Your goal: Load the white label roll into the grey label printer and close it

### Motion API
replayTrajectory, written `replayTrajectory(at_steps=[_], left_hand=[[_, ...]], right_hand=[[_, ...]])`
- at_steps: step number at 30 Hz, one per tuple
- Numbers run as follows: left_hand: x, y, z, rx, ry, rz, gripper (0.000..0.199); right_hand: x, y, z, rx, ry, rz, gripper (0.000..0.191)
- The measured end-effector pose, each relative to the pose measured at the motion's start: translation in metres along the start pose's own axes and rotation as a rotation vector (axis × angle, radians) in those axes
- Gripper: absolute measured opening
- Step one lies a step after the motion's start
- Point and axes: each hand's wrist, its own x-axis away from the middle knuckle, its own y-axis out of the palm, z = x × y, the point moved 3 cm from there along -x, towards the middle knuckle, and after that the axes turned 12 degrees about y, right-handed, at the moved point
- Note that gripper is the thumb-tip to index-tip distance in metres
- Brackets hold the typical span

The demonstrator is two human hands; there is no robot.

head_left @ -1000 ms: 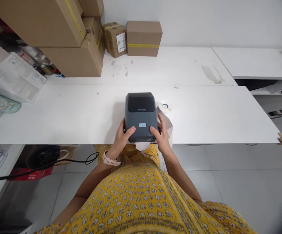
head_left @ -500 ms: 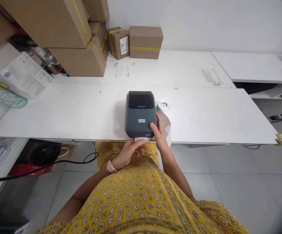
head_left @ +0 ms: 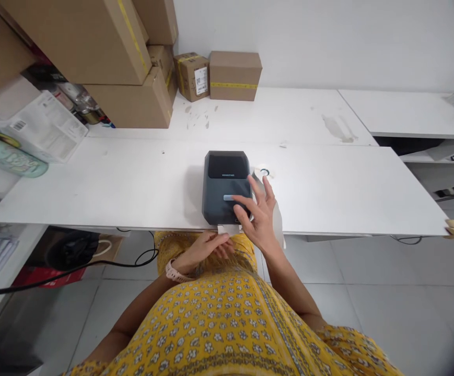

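A dark grey label printer (head_left: 214, 209) with a glossy black top panel stands at the table's front edge. My right hand (head_left: 260, 219) is over its right side, fingers spread and holding nothing. The index fingertip is at the light blue button (head_left: 228, 198) on the lid. A short white strip of label paper (head_left: 227, 228) sticks out of the printer's front. Just below it, my left hand (head_left: 207, 248) has curled fingers, and its thumb lies at the strip's lower edge. White backing paper (head_left: 277, 224) runs beside the printer, partly behind my right hand, from a label roll (head_left: 264, 172).
Cardboard boxes (head_left: 132, 104) are stacked at the back left, with two smaller boxes (head_left: 235, 75) against the wall. A mint-green bottle (head_left: 19, 159) and a white carton (head_left: 50, 125) lie at the left. A black cable (head_left: 93, 261) hangs below the white table (head_left: 328, 188).
My right hand has let go of the printer's right front side and risen over the lid, fingers spreading, index at the button. My left hand has drawn slightly back from the printer.
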Motion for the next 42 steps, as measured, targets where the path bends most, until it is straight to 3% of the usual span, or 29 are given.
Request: replayTrajectory(at_steps=[2,3,7,9,11,16,18,22,25,28,30,34,36,40,42], left_hand=[[0.007,-0.016,0.001,-0.088,0.029,0.032,0.051],[0.009,-0.025,0.002,-0.125,0.06,0.104,0.052],[0.013,-0.054,0.012,-0.273,0.296,0.576,0.043],[0.009,-0.057,0.018,-0.335,0.433,0.704,0.036],[0.003,-0.052,0.025,-0.368,0.512,0.699,0.041],[-0.012,-0.04,0.039,-0.291,0.526,0.599,0.055],[-0.017,-0.041,0.049,-0.254,0.577,0.604,0.055],[-0.035,-0.053,0.079,-0.165,0.75,0.636,0.056],[-0.058,-0.069,0.093,-0.159,0.793,0.639,0.055],[-0.081,-0.083,0.085,-0.248,0.747,0.648,0.054],[-0.092,-0.088,0.068,-0.32,0.629,0.616,0.056],[-0.099,-0.089,0.039,-0.395,0.456,0.549,0.07],[-0.099,-0.088,0.037,-0.437,0.414,0.52,0.073],[-0.099,-0.085,0.054,-0.647,0.296,0.506,0.075],[-0.1,-0.083,0.063,-0.771,0.228,0.494,0.078]], right_hand=[[-0.003,0.001,-0.006,0.073,-0.029,-0.062,0.024],[-0.004,0.003,-0.008,0.095,-0.025,-0.086,0.024],[-0.009,0.01,-0.008,0.115,-0.006,-0.138,0.025],[-0.01,0.011,-0.005,0.1,-0.012,-0.167,0.025],[-0.008,0.01,0.0,0.043,0.001,-0.186,0.028],[0.001,-0.004,0.024,-0.289,0.18,-0.08,0.05],[-0.002,-0.009,0.029,-0.369,0.221,-0.102,0.057],[-0.035,-0.017,0.015,-0.347,0.077,-0.174,0.07],[-0.081,-0.02,-0.004,-0.269,-0.036,-0.098,0.073],[-0.128,-0.017,-0.02,-0.23,-0.083,-0.013,0.074],[-0.147,-0.016,-0.029,-0.244,-0.103,0.039,0.075],[-0.145,-0.017,-0.036,-0.178,-0.18,0.163,0.053],[-0.133,-0.009,-0.034,-0.054,-0.227,0.01,0.039],[-0.117,0.02,-0.015,0.208,-0.25,-0.675,0.025],[-0.118,0.03,-0.007,0.283,-0.263,-0.864,0.029]])
